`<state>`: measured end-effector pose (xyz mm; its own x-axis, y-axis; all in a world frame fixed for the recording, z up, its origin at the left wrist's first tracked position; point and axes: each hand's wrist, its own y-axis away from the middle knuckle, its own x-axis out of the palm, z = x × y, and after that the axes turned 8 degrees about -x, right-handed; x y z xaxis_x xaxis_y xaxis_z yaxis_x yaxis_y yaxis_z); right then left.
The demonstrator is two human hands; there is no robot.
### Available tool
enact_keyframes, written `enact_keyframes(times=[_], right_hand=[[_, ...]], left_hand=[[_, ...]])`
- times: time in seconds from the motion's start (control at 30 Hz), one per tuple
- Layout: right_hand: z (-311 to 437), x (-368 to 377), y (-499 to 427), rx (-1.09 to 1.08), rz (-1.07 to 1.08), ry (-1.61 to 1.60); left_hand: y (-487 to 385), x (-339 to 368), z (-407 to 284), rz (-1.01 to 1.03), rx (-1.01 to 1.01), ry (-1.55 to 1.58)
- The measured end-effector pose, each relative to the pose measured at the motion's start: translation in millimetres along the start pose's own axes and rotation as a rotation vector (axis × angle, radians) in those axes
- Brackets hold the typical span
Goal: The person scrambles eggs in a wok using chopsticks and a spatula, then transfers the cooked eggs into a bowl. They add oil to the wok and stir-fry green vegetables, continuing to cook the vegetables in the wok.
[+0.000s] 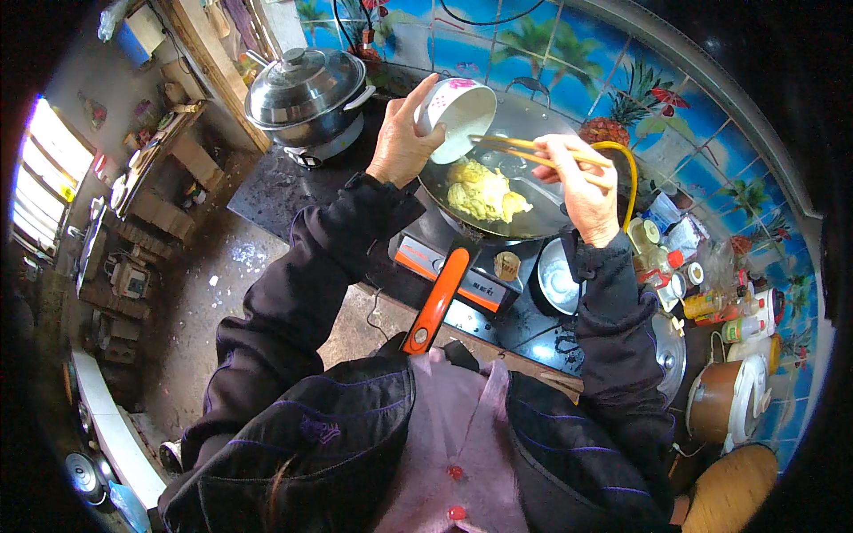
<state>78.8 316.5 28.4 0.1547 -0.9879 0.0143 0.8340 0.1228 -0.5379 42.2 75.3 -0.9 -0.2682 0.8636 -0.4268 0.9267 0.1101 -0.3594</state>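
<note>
My left hand (408,136) grips a white bowl (460,116) with a pink floral pattern, tipped on its side above a wok (533,213). Between the fingers of my right hand (583,183) is a pair of yellowish chopsticks (526,148), their tips at the bowl's mouth. A yellow mass of what looks like cooked egg (483,192) lies in the wok below the bowl. Beside it, a metal spatula (536,190) rests partly in the wok, its handle hidden. The wok's orange and black handle (436,303) points towards my chest.
The wok sits over a gas stove (453,270). To the left stands a lidded steel pot (306,100). A metal bowl (560,276) is right of the stove. Several condiment bottles (713,306) and a brown cooker (716,403) line the right side. A yellow hose (630,173) runs behind my right hand.
</note>
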Motion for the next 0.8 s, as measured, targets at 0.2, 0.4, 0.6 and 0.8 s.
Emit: enact_keyframes(times=[0.2, 0.4, 0.6, 0.8], right_hand=[[36.1, 19.5, -7.0, -0.577, 0.156, 0.493], [22.9, 94.9, 6.1, -0.821, 0.545, 0.614], [21.5, 118.7, 10.2, -0.878, 0.712, 0.612], [35.3, 35.5, -12.4, -0.512, 0.575, 1.150]], left_hand=[[17.1, -16.4, -3.9, 0.149, -0.466, 0.861], [44.8, -34.7, 5.6, 0.254, -0.644, 1.392], [68.4, -46.6, -4.8, 0.258, -0.593, 1.302], [84.1, -72.1, 23.2, -0.058, -0.554, 1.553]])
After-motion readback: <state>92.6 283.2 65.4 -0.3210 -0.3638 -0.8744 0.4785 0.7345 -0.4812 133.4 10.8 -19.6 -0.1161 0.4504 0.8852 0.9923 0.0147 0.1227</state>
